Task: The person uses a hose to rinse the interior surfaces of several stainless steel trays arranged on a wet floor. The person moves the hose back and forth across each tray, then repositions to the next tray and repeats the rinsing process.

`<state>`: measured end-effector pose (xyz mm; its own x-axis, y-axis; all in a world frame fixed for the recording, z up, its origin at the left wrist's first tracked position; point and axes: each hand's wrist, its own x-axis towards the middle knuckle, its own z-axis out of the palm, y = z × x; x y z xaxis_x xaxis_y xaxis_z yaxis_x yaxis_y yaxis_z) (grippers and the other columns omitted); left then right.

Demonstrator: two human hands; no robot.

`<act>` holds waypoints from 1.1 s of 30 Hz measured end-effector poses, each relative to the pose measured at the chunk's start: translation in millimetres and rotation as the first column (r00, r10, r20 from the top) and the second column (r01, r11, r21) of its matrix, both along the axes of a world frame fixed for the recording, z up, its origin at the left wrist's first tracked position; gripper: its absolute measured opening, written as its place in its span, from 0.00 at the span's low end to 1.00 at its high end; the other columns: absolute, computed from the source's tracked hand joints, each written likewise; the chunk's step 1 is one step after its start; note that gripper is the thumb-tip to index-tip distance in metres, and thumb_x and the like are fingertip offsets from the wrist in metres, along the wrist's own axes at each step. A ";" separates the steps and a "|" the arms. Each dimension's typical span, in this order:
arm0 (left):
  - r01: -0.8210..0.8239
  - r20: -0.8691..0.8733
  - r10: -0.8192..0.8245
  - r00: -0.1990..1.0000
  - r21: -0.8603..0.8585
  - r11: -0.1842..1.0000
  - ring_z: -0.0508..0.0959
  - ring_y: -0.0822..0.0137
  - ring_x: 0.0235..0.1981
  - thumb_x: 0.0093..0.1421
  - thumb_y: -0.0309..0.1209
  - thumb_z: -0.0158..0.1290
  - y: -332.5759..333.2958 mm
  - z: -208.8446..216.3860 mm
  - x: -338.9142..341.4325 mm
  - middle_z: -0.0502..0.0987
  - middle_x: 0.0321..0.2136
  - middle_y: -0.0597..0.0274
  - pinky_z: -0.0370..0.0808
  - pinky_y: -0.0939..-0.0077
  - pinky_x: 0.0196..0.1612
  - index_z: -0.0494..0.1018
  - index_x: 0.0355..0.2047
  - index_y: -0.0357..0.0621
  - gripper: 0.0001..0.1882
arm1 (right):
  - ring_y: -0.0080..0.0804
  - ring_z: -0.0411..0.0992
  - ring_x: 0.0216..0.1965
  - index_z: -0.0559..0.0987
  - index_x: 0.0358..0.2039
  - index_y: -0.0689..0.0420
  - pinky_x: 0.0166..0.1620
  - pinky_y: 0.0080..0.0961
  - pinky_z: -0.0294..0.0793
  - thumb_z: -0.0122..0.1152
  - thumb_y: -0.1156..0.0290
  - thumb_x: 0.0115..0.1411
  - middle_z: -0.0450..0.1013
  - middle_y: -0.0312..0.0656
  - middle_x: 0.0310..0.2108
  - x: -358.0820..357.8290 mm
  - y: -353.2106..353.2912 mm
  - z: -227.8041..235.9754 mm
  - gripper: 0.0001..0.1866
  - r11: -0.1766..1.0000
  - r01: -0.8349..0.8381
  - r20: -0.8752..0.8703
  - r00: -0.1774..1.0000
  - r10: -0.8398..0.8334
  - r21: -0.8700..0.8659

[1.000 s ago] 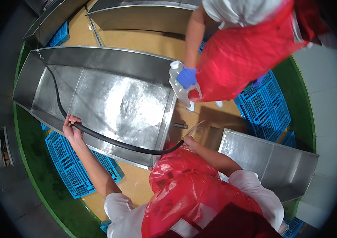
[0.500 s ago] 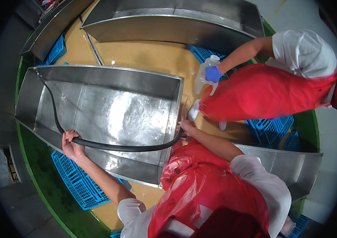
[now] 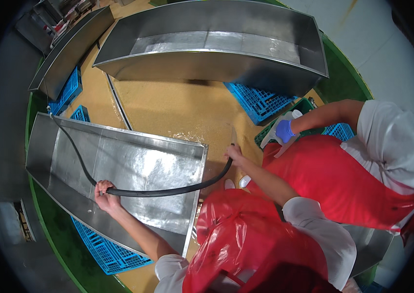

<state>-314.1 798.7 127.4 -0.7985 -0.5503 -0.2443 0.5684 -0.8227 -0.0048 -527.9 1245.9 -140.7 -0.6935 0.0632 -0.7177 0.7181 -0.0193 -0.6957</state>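
A black hose [image 3: 168, 193] runs from the far left corner of a steel trough [image 3: 124, 151] and sags across its near side. My left hand [image 3: 107, 195] is closed around the hose above the trough's near edge. Beyond the trough's right end, my right hand [image 3: 234, 153] grips the hose close to its outlet. Water leaves the outlet away from me, and splashes [image 3: 183, 136] show on the yellow-brown floor [image 3: 168, 107] behind the trough. The trough holds nothing large; its bottom shines wet.
At right stands a co-worker in a red apron [image 3: 324, 171], a blue-gloved hand [image 3: 284, 131] on a pale jug [image 3: 268, 138] by a green crate [image 3: 309, 105]. A second steel trough [image 3: 216, 63] lies across the back. Blue plastic pallets [image 3: 107, 249] sit under the troughs.
My right hand has swung the hose outlet away from me, past the trough's end. Water now splashes on the floor. The co-worker has moved the jug to the green crate. The view has shifted.
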 end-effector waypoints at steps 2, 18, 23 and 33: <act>0.022 -0.033 -0.021 0.999 0.035 0.999 0.59 0.71 0.19 0.59 0.23 0.41 11.0 -17.8 -24.5 0.58 0.18 0.66 0.64 0.77 0.25 0.60 0.26 0.40 0.05 | 0.33 0.75 0.24 0.64 0.42 0.55 0.20 0.27 0.73 0.44 0.69 0.60 0.67 0.41 0.32 -31.8 11.6 3.3 0.10 0.999 0.034 -0.034 0.999 -0.035 -0.018; 0.024 0.113 -0.051 0.992 0.228 0.973 0.62 0.73 0.19 0.56 0.28 0.45 48.8 -86.2 -302.7 0.61 0.20 0.67 0.67 0.78 0.25 0.65 0.34 0.35 0.08 | 0.32 0.70 0.15 0.70 0.32 0.59 0.14 0.28 0.68 0.45 0.69 0.61 0.68 0.42 0.20 -284.2 34.1 -35.3 0.07 0.935 -0.216 0.050 0.976 0.211 0.281; -0.016 0.165 -0.038 0.986 0.312 0.950 0.61 0.72 0.20 0.56 0.29 0.46 31.5 -63.7 -391.7 0.61 0.20 0.66 0.66 0.78 0.25 0.65 0.34 0.35 0.10 | 0.26 0.67 0.13 0.69 0.38 0.58 0.12 0.24 0.62 0.47 0.68 0.63 0.69 0.38 0.22 -378.8 24.2 42.7 0.08 0.880 -0.334 0.071 0.941 0.330 0.339; 0.282 0.365 -0.306 0.879 0.119 0.952 0.59 0.75 0.16 0.59 0.24 0.41 167.8 19.8 -670.6 0.59 0.17 0.70 0.62 0.78 0.25 0.60 0.20 0.47 0.10 | 0.32 0.74 0.20 0.68 0.55 0.57 0.25 0.27 0.75 0.50 0.62 0.63 0.75 0.46 0.33 -656.7 220.3 195.7 0.22 0.643 0.322 -0.508 0.852 0.122 0.695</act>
<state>-984.7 966.6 147.2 -0.7635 -0.2791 -0.5823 0.2698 -0.9572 0.1051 -1184.6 1466.2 55.0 -0.8662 0.4987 0.0313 0.3196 0.6010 -0.7325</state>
